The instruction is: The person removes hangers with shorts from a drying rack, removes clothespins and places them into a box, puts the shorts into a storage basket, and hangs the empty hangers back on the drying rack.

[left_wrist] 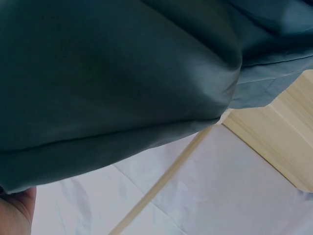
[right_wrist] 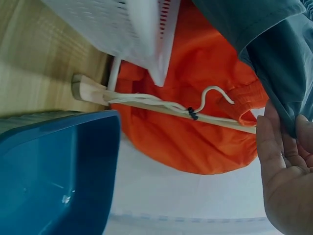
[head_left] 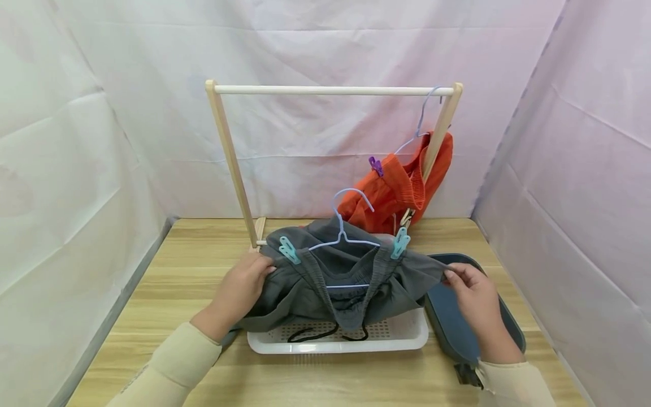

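Dark grey drawstring shorts [head_left: 300,288] lie spread over a white perforated basket [head_left: 335,347], elastic waistband facing up. A light-blue hanger [head_left: 340,219] is set at the waistband, its hook standing up. One teal clothespin [head_left: 289,250] is on the left of the waistband, another teal clothespin [head_left: 400,244] on the right. My left hand [head_left: 234,294] grips the fabric at the left side. My right hand [head_left: 475,297] pinches a fabric corner between thumb and fingers, pulled out to the right. In the left wrist view the grey cloth [left_wrist: 117,88] hides most of that hand.
Behind the basket stands a wooden rack with a white top bar [head_left: 325,90]. Orange shorts [head_left: 386,186] with a purple clothespin [head_left: 376,166] hang at its right end. A dark blue bin [head_left: 452,322] sits right of the basket, under my right hand. White cloth walls surround the table.
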The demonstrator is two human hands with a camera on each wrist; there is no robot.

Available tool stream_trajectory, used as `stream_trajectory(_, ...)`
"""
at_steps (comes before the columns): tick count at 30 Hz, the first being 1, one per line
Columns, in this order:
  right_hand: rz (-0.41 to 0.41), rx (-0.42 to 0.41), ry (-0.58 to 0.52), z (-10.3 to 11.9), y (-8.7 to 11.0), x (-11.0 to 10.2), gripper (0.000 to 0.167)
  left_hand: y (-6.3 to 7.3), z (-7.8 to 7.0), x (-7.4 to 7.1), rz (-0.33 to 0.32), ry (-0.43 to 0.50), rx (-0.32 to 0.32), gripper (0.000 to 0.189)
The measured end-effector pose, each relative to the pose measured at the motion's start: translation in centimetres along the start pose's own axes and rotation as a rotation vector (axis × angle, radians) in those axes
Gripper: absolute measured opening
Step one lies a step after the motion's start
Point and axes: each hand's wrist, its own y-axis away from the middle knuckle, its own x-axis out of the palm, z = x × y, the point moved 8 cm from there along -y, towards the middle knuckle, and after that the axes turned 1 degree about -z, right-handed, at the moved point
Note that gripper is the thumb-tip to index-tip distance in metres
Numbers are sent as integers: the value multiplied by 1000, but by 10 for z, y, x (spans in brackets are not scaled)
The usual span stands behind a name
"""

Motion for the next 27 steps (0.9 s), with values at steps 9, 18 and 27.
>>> stream_trajectory(9, -12, 36, 33, -18, 0, 0, 17, -3, -8, 13, 66, -10, 24, 21)
stream_trajectory(18, 16, 79, 58, -37, 2, 1, 16, 2, -10, 37, 217, -23, 16, 18)
stream_trajectory(27, 93, 89, 97, -48, 0, 8, 15, 3, -6, 48, 347, -58, -44, 11)
